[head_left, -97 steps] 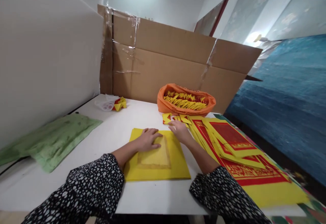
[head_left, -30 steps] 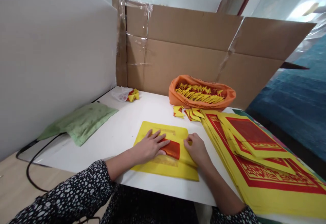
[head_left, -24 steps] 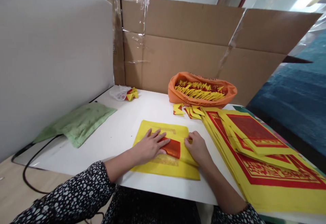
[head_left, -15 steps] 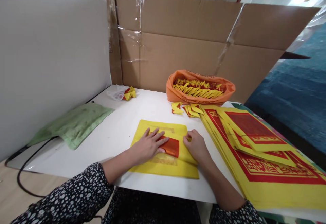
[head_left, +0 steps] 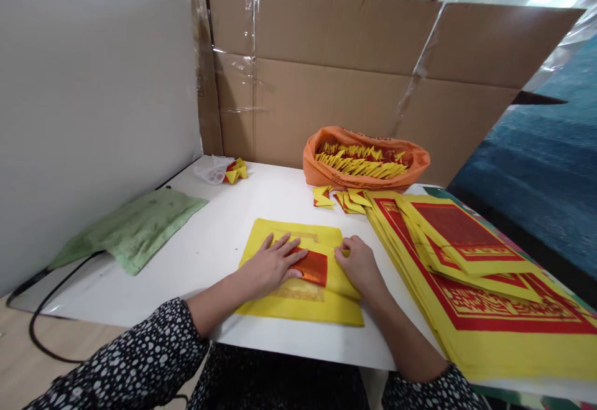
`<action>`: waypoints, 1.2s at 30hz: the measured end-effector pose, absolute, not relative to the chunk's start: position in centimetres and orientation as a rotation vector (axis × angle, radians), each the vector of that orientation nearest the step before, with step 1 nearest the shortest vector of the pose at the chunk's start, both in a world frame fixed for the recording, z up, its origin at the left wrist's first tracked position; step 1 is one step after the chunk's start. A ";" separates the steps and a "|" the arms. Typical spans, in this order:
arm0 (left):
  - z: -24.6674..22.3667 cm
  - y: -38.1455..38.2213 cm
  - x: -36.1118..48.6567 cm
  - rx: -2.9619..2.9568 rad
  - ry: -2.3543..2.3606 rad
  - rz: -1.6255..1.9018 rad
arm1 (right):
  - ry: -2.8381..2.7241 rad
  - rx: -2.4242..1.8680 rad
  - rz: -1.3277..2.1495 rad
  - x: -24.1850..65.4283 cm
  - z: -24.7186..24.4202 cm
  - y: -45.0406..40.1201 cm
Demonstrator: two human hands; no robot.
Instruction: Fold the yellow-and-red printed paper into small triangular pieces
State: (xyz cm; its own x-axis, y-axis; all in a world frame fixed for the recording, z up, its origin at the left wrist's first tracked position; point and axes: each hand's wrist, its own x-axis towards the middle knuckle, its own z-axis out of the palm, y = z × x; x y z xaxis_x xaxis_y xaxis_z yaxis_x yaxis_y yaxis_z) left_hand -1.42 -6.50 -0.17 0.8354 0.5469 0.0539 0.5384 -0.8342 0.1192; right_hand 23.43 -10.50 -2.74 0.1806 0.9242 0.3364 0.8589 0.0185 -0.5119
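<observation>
In front of me on the white table lies a yellow paper sheet (head_left: 336, 313), with a smaller folded yellow paper (head_left: 339, 282) bearing a red-orange panel (head_left: 313, 269) on top of it. My left hand (head_left: 270, 267) rests flat on these papers, its fingers spread across the left part of the red panel. My right hand (head_left: 360, 264) is closed at the right edge of the folded paper, thumb and fingertips pinching its edge.
An orange bag (head_left: 321, 180) full of folded yellow-red papers stands behind, with several folded pieces (head_left: 349, 201) before it. Large printed yellow-red sheets (head_left: 504, 351) are stacked at right. At left are a green cloth (head_left: 140, 226), a black cable (head_left: 40, 310) and a clear plastic bag (head_left: 213, 170).
Almost nothing differs. The whole view has shifted very slightly, while both hands keep their places on the yellow paper.
</observation>
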 end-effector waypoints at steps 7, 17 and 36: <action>-0.5 -6.3 -1.7 2.850 0.832 0.119 | -1.798 -1.912 -0.087 22.8 -0.8 -11.7; 0.2 -6.4 -2.1 2.871 0.765 -0.070 | -2.229 -1.759 0.140 14.1 -2.2 -17.5; 2.0 -5.2 -6.2 2.825 0.363 -0.013 | -2.016 -1.961 0.256 14.9 -2.0 -21.1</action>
